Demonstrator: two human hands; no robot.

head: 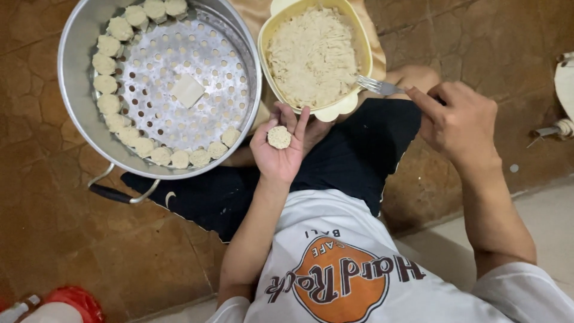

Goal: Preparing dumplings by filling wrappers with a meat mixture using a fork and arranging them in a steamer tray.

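A: How was the left hand (pixel 280 146) placed?

B: It lay palm up, over the dark shorts (pixel 353 155), with the fingers loosely spread and a little curled. 1 small round dumpling (pixel 278 137) rested in the palm; the fingers were not closed on it.

A: And the right hand (pixel 457 122)?

B: It was closed on the handle of a metal fork (pixel 378 87). The wrist was bent and the forearm came in from the right side. The tines of the fork lay at the rim of the yellow bowl (pixel 366 45).

A: What was in this bowl?

B: A pale, shredded filling (pixel 312 57), almost up to the rim (I could not tell what it was made of).

A: And the big pot?

B: The metal steamer pot (pixel 73 72) stood on the brown floor (pixel 72 233), just beside the bowl. Inside was a tray with holes (pixel 179 54). Shaped dumplings (pixel 107 84) stood in 1 row along the left and lower edge of the tray, touching each other. 1 pale square piece (pixel 188 90) lay in the middle.
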